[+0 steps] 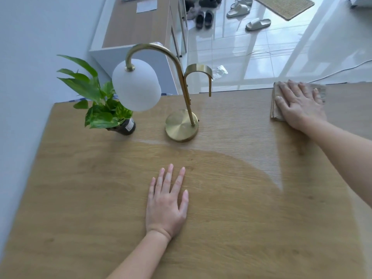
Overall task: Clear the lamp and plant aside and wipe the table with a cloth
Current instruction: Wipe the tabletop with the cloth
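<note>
A brass lamp (182,125) with a white globe shade stands at the far left-centre of the wooden table (221,228). Just left of it is a small green plant (104,111) in a dark pot. At the table's far right edge lies a folded beige cloth (274,105), with my right hand (300,105) pressed flat on top of it, fingers spread. Near the table's middle, my left hand (167,204) rests flat on the bare wood, holding nothing.
A white wall runs along the table's left side. Beyond the far edge stand a white cabinet (141,27) and a glossy tiled floor with several shoes and slippers (257,24), a mat and a thin cable.
</note>
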A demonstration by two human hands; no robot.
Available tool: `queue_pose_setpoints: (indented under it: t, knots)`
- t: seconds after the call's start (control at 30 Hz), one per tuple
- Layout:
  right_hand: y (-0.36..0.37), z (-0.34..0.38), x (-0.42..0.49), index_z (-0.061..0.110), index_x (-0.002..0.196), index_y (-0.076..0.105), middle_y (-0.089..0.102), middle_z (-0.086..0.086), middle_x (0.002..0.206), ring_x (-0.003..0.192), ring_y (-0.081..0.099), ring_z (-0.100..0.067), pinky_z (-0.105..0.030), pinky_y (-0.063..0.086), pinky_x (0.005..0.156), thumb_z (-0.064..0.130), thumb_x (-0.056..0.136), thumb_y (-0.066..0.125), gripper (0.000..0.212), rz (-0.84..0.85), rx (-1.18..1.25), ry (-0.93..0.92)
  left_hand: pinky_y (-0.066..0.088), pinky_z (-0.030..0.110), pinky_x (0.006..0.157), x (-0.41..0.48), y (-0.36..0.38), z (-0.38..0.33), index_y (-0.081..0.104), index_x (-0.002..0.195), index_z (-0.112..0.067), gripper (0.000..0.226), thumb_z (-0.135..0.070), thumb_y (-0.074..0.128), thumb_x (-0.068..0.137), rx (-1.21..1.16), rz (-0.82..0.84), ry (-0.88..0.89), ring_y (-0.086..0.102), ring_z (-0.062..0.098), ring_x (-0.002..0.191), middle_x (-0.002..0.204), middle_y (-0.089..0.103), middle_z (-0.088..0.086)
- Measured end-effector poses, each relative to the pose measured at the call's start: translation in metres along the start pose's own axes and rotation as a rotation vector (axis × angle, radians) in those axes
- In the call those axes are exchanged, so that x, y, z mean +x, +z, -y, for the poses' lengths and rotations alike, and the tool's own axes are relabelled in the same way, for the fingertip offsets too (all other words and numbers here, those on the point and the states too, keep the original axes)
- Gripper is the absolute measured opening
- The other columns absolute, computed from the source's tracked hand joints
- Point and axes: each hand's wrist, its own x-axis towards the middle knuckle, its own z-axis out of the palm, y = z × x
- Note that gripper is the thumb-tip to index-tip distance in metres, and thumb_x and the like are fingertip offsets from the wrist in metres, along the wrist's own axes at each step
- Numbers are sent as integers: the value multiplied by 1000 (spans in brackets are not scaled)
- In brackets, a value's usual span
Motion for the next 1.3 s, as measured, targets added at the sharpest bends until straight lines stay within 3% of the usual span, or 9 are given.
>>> queue_pose_setpoints:
  t: [0.33,0.83,1.0,1.3]
  knots:
    - [22,1,-81,51,167,3,-2,17,177,165,-3,-13,-48,-7,132,67,108,18,63,9,-5,-68,10,45,135,0,-2,-1,14,169,-47,63,-55,30,109,-24,-12,-4,5,17,167,180,12,-7]
    - [83,-48,-345,57,164,-4,-12,29,172,160,-15,0,-39,-9,132,71,104,14,64,22,-67,-86,8,46,135,-8,-7,-6,21,169,-41,65,-57,21,106,-53,-30,3,13,23,166,178,19,-1]
    - [99,-70,-428,52,167,5,-4,27,175,163,-5,-4,-43,1,133,71,106,16,65,24,-63,-75,6,45,135,-11,-8,-6,19,170,-40,63,-55,26,109,-54,-22,10,10,23,166,179,16,-1]
    - [93,-86,-443,51,167,11,4,25,176,163,-1,-4,-40,1,133,66,106,26,64,63,-102,-67,6,45,135,-12,-7,-8,19,170,-39,66,-56,22,106,-46,-27,7,12,25,166,179,17,0]
